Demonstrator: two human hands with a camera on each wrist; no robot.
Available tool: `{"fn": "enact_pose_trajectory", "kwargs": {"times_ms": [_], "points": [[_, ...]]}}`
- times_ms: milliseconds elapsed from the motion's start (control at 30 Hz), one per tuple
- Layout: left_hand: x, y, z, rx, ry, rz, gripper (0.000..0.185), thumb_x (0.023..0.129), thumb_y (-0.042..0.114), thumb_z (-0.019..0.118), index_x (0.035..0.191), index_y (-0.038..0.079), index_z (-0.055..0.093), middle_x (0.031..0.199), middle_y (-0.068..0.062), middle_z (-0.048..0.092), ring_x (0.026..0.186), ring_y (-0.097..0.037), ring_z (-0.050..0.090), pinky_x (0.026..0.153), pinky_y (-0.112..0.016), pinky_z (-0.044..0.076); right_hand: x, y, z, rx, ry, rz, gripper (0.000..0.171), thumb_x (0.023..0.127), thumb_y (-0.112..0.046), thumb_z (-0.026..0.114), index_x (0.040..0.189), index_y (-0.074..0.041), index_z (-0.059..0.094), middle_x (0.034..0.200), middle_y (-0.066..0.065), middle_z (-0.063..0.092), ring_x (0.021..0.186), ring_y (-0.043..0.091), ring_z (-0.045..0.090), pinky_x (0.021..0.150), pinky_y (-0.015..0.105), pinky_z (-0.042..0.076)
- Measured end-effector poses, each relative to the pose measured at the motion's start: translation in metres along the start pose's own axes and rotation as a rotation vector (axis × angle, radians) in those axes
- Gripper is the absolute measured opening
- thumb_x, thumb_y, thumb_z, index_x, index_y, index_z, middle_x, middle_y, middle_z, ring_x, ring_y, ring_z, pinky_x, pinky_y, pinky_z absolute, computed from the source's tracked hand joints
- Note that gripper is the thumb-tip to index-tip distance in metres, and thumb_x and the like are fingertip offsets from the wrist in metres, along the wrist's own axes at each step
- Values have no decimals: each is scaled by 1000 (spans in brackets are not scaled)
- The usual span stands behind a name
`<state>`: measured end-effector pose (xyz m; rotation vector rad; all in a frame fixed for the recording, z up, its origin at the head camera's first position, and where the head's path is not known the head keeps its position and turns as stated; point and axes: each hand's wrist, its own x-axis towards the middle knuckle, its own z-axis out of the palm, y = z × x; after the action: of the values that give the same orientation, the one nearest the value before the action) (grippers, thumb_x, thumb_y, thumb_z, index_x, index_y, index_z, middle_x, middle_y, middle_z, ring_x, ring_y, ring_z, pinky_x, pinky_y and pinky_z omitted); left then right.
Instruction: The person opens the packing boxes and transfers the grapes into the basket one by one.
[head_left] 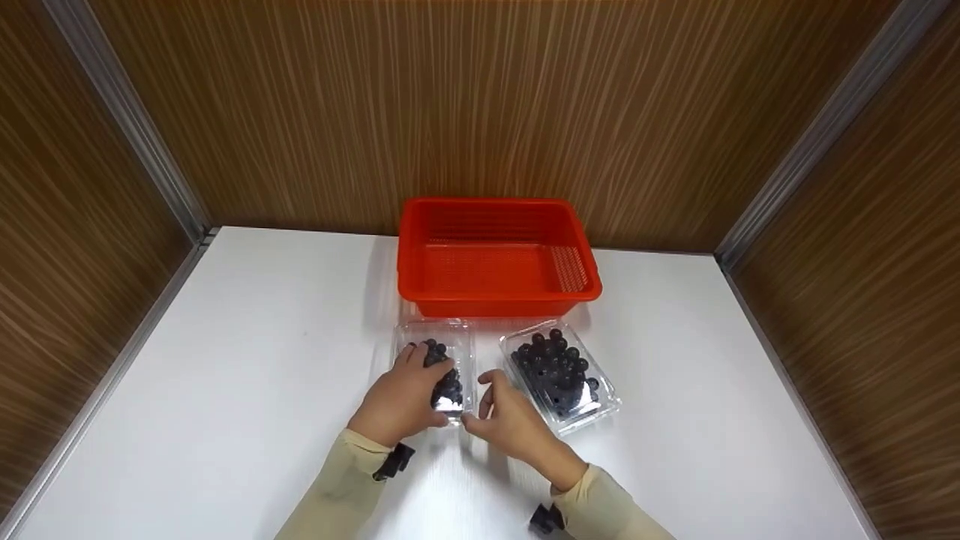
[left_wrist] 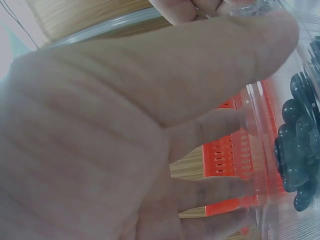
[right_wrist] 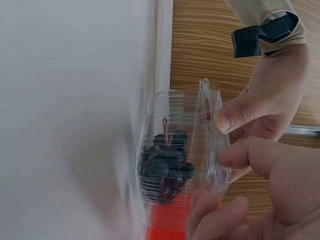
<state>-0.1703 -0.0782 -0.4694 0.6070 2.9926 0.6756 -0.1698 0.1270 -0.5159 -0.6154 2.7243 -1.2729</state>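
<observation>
A clear plastic box (head_left: 465, 352) of dark grapes (head_left: 448, 386) lies on the white table in the head view. My left hand (head_left: 401, 397) holds this box, its fingers spread over the lid and its thumb at the near edge. At the box's near right corner is my right hand (head_left: 514, 424), thumb touching the rim and bent fingers along the side. In the right wrist view, the lid's rim (right_wrist: 209, 150) runs between both hands and the grapes (right_wrist: 167, 165) sit inside. The left thumb (left_wrist: 225, 60) stretches across the left wrist view.
A second clear box (head_left: 517, 382) with dark grapes (head_left: 555, 360) lies at an angle to the right of my right hand. Behind both boxes stands a red plastic basket (head_left: 495, 309) against the wood-patterned wall (head_left: 487, 97). Similar panels close off the table's left and right sides.
</observation>
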Motion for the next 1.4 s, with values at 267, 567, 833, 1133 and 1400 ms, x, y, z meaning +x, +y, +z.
{"fn": "enact_pose_trajectory", "kwargs": {"times_ms": [267, 567, 833, 1133, 1400], "points": [[-1, 0, 0, 2, -5, -3, 74, 70, 19, 97, 136, 7, 66, 146, -34, 49, 137, -53, 45, 98, -59, 53, 3, 3, 5, 81, -21, 31, 40, 82, -15, 82, 111, 0, 57, 68, -3, 49, 60, 3, 42, 56, 22, 36], [0, 4, 2, -29, -8, 8, 74, 70, 18, 96, 136, 6, 65, 145, -32, 51, 137, -51, 45, 101, -59, 51, 4, 9, 10, 211, -60, 132, 35, 78, -8, 78, 103, -3, 55, 59, -9, 41, 51, 4, 36, 48, 20, 28], [-1, 4, 0, -15, -2, 17, 75, 70, 18, 96, 137, 5, 64, 144, -32, 51, 136, -50, 46, 101, -59, 52, 3, 2, 5, 125, -40, 131, 29, 79, -15, 81, 98, -7, 60, 55, -11, 39, 48, 4, 34, 45, 21, 25], [-2, 1, -1, -37, -32, -29, 78, 72, 17, 94, 142, 7, 61, 149, -32, 46, 141, -51, 41, 103, -58, 50, 4, 2, 7, 87, -2, 88, 17, 78, -14, 82, 81, -8, 66, 55, -10, 41, 49, -1, 35, 47, 19, 27], [-1, -2, -2, -37, -48, -23, 81, 73, 20, 94, 145, 7, 59, 152, -32, 44, 143, -53, 38, 104, -59, 49, 5, 3, 7, 102, -33, 68, 17, 81, -17, 80, 81, -9, 65, 57, -10, 43, 50, 0, 37, 48, 19, 29]]}}
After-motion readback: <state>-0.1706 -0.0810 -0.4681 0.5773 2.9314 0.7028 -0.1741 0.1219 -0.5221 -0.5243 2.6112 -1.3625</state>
